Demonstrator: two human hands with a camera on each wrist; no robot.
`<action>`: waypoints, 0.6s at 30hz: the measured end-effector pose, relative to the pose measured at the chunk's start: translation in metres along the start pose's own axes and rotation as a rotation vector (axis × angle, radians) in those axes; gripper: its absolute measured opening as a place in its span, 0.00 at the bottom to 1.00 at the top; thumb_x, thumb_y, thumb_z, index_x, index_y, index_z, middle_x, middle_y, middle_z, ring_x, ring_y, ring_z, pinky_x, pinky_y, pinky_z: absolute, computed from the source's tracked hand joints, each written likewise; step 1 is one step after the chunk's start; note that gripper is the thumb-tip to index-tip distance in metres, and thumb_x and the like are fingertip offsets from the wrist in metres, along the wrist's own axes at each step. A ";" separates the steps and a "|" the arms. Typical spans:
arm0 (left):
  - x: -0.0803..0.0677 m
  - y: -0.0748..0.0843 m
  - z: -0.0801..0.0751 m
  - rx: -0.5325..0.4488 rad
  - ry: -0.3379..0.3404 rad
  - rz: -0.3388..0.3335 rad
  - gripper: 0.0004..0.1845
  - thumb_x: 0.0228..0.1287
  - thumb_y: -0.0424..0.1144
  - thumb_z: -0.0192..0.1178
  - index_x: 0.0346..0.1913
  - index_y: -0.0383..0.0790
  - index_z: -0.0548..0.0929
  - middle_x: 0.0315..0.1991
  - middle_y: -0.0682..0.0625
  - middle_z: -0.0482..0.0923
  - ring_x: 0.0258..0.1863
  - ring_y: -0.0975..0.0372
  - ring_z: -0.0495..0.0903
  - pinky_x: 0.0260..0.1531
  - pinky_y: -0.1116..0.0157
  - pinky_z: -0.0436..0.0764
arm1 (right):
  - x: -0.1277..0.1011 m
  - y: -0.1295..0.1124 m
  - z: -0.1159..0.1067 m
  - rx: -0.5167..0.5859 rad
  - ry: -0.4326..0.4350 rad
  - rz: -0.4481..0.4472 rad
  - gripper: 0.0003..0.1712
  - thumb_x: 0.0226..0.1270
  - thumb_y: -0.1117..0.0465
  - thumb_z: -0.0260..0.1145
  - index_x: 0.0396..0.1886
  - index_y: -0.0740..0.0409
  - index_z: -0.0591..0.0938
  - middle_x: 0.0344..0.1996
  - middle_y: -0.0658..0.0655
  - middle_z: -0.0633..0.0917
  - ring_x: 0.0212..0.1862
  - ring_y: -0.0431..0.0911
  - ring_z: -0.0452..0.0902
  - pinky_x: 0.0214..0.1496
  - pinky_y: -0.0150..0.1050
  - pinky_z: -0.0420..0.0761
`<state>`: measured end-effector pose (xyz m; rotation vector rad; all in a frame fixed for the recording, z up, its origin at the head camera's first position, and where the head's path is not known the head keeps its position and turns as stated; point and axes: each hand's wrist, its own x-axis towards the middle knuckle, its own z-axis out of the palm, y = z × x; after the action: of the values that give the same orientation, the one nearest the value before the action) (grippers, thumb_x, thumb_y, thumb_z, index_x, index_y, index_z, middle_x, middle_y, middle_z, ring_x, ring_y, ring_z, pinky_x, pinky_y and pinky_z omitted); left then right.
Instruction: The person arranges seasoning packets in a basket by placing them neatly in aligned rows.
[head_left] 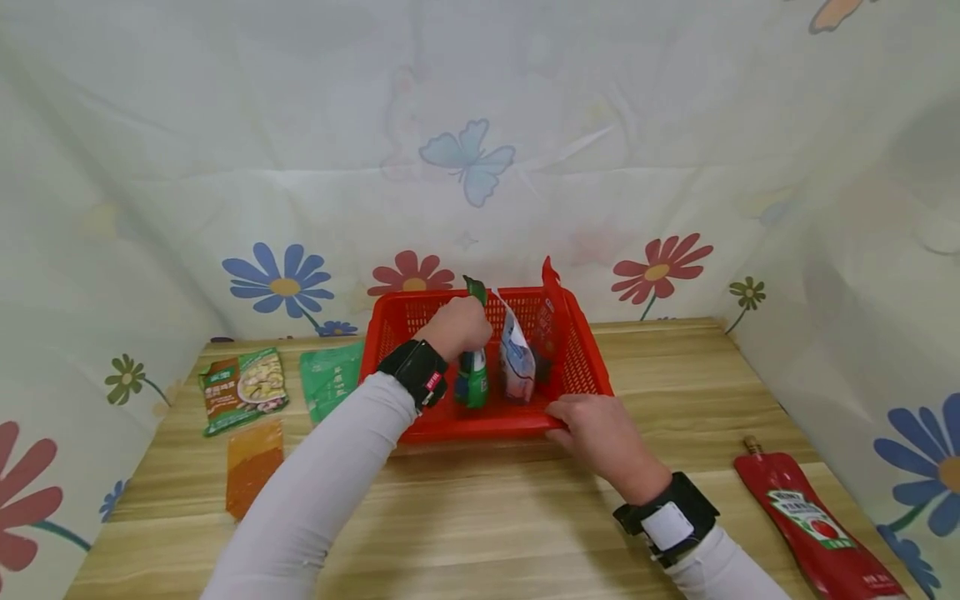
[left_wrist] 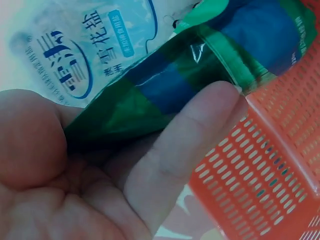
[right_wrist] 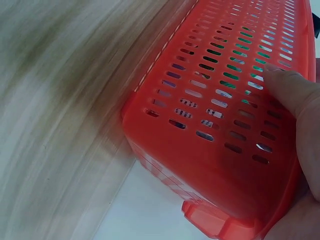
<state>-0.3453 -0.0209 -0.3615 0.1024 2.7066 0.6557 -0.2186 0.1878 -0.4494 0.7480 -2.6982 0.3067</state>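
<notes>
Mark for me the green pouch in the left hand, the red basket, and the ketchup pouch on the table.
green pouch [head_left: 473, 385], head view, on its lower body inside the basket.
red basket [head_left: 480, 426], head view, on its near rim.
ketchup pouch [head_left: 813, 523], head view, on its label, lying on the table at the right.

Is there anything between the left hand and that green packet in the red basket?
Nothing visible. The left hand already grips the green packet, which stands inside the red basket beside a white packet. The right hand holds the basket's near rim.
</notes>
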 end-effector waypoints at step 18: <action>0.013 0.000 0.014 -0.113 -0.008 0.027 0.13 0.74 0.40 0.59 0.53 0.35 0.79 0.41 0.42 0.84 0.33 0.54 0.87 0.33 0.59 0.90 | -0.001 0.002 0.005 -0.011 0.033 -0.013 0.17 0.47 0.56 0.86 0.37 0.52 0.91 0.33 0.51 0.92 0.36 0.44 0.89 0.47 0.47 0.89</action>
<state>-0.3527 -0.0126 -0.3773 0.1124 2.6582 0.8120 -0.2204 0.1882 -0.4542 0.7512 -2.6607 0.2988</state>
